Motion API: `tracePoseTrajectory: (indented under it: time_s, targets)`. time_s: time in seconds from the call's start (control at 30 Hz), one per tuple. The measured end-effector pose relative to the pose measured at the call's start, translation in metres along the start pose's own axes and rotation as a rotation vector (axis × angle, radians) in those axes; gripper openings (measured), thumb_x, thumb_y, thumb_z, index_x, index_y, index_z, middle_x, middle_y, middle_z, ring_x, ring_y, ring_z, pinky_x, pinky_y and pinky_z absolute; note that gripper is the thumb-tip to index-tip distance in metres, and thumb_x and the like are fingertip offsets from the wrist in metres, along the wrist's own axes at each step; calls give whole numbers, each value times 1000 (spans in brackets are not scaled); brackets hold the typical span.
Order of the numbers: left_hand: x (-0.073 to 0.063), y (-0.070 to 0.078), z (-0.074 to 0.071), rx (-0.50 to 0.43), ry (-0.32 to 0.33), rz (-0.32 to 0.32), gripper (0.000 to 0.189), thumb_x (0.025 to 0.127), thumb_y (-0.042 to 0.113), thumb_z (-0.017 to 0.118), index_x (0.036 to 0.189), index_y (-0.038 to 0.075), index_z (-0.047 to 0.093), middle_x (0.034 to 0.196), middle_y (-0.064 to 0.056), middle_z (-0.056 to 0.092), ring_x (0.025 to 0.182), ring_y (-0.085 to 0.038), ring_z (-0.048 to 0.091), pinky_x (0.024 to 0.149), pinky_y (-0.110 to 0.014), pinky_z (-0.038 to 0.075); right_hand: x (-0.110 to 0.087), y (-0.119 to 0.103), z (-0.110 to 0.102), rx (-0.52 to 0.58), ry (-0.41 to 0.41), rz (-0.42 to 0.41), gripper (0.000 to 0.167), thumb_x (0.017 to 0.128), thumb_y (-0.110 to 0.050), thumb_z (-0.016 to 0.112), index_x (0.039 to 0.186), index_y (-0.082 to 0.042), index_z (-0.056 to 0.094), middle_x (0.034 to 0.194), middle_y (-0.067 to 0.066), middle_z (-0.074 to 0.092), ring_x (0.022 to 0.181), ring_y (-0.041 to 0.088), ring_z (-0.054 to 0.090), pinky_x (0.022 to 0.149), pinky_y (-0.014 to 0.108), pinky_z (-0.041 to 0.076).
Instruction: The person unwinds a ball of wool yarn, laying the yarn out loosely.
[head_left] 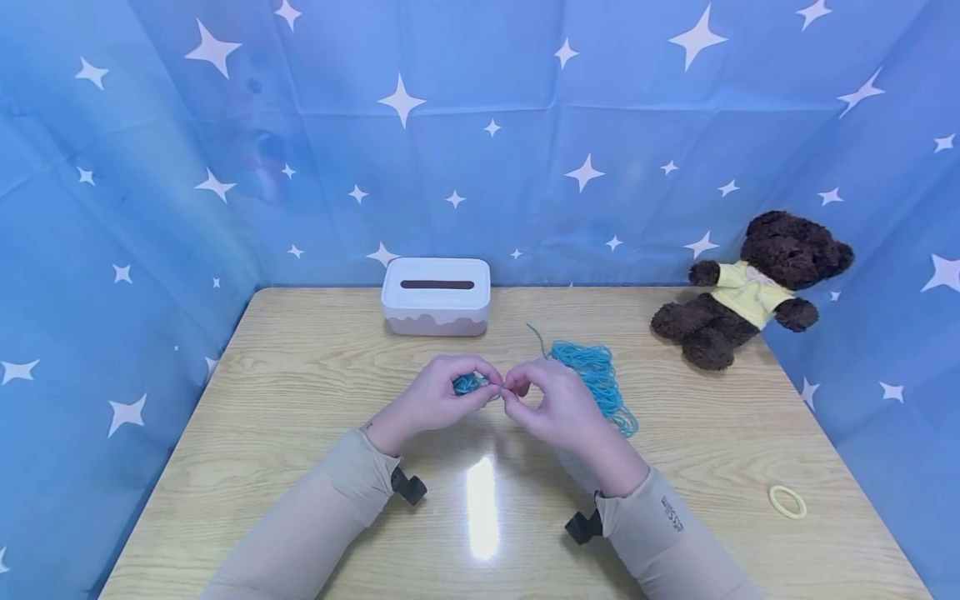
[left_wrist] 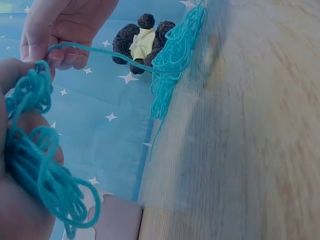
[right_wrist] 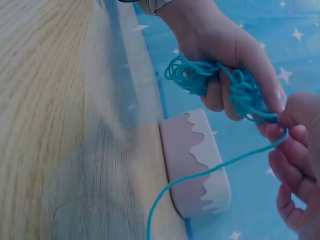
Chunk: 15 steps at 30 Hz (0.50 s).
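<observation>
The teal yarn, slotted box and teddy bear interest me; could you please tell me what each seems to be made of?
Teal yarn: matte fibre, perhaps cotton or acrylic, since its strands fall in limp loops.
Slotted box: probably moulded plastic with a smooth finish, given its rounded corners.
Teddy bear: fuzzy plush, likely synthetic, judging by its tufted pile.

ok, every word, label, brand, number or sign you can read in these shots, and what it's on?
None can be read for certain.
Right sleeve: dark print, too small and blurred to quote.
Left wrist: tiny dark mark, too small to tell if it is lettering.
Yarn, tissue box, teddy bear, yellow ring: no lettering visible.
</observation>
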<state>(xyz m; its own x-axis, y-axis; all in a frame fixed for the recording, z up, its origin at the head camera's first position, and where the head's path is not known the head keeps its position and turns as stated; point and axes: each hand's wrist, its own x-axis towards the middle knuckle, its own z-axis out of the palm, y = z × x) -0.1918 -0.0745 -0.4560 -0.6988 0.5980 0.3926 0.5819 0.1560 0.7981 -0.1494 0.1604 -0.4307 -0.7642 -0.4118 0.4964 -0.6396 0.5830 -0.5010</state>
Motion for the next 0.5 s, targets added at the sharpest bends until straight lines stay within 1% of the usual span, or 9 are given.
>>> tracePoseTrajectory:
  time_s: [0.13, 0.23, 0.3, 0.4, 0.5]
  targets:
    - [0, 1, 1, 14, -35, -13, 5, 106, 12, 71, 109, 12, 75, 104, -3, 80, 93, -7, 69, 87, -26, 60, 0, 3, 2, 9, 31, -98, 10, 87, -8, 80, 94, -15, 78, 83, -5, 72, 80, 12, 65, 78, 34, 56]
    - [-1, 2, 2, -5, -33, -3, 5, 107, 9, 69, 108, 11, 73, 104, -7, 79, 94, -8, 68, 87, -27, 59, 1, 4, 3, 31, 64, -188, 14, 85, -3, 79, 92, -14, 76, 81, -5, 71, 79, 12, 65, 79, 35, 56]
    - [-2, 3, 4, -20, -25, -4, 5, 106, 7, 68, 106, 11, 72, 103, -8, 78, 93, -8, 66, 87, -26, 57, 2, 4, 3, 45, 71, -232, 14, 85, -1, 77, 92, -14, 75, 81, -5, 71, 79, 12, 65, 79, 36, 57]
    - [-2, 5, 5, -41, -11, -4, 6, 105, 5, 68, 104, 10, 71, 99, -9, 77, 90, -8, 64, 84, -25, 56, 3, 3, 3, 55, 70, -262, 15, 85, -1, 75, 92, -14, 72, 81, -5, 70, 80, 13, 64, 79, 35, 57]
    - [-2, 6, 7, -70, -2, 3, 6, 104, 2, 67, 103, 7, 70, 97, -10, 76, 88, -8, 64, 81, -25, 55, 2, 3, 4, 42, 60, -254, 14, 86, -2, 74, 93, -14, 71, 81, -5, 69, 81, 13, 63, 78, 34, 56]
